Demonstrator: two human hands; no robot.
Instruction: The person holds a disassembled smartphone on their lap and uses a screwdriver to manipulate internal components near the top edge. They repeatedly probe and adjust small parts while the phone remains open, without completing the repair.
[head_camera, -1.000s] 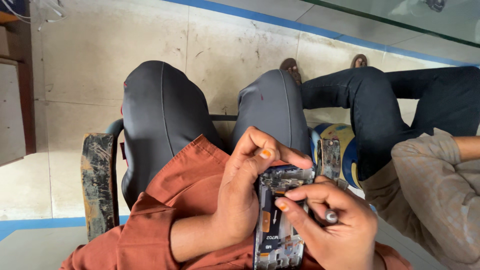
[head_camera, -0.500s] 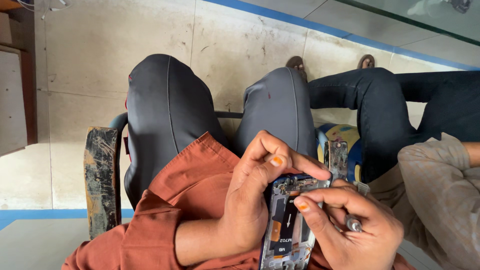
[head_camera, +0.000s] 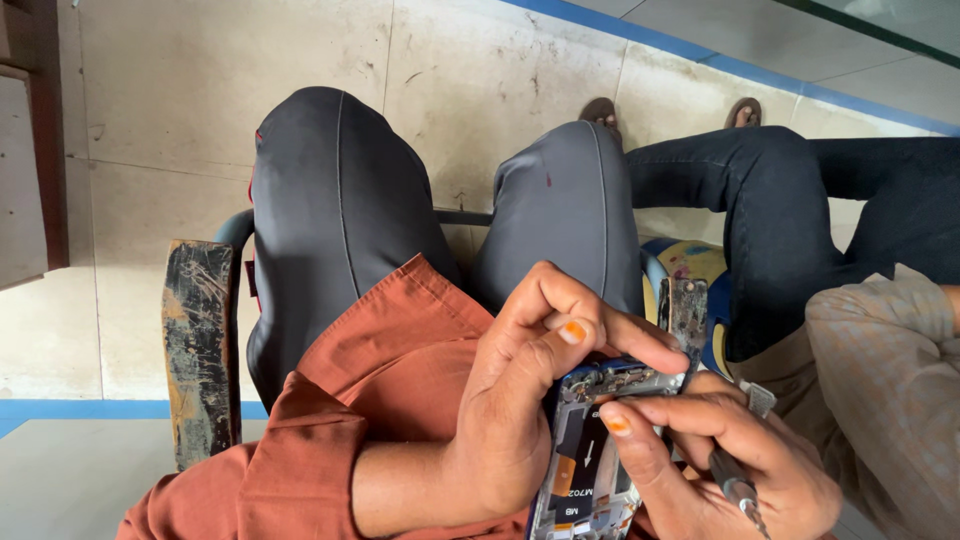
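My left hand (head_camera: 520, 400) grips an opened mobile phone (head_camera: 585, 465) with its back cover off, so the circuit board and dark inner parts show. Its thumb lies along the phone's top edge. My right hand (head_camera: 720, 465) rests against the phone's right side, index finger pressed on the inner parts, and holds a thin metal screwdriver (head_camera: 738, 490) whose tip points down and away from the phone. Both hands sit low over my lap, above my grey trousers (head_camera: 340, 230) and rust-coloured shirt (head_camera: 370, 390).
Another person sits close on my right in dark trousers (head_camera: 800, 220) and a beige checked sleeve (head_camera: 880, 370). A worn black chair armrest (head_camera: 200, 350) is at my left. The tiled floor (head_camera: 200, 100) has a blue stripe. A colourful round object (head_camera: 690, 265) lies between us.
The view has shifted a little, so hands and phone sit lower and further right. My right hand has slid down the phone's side; the grip on phone and screwdriver is unchanged.
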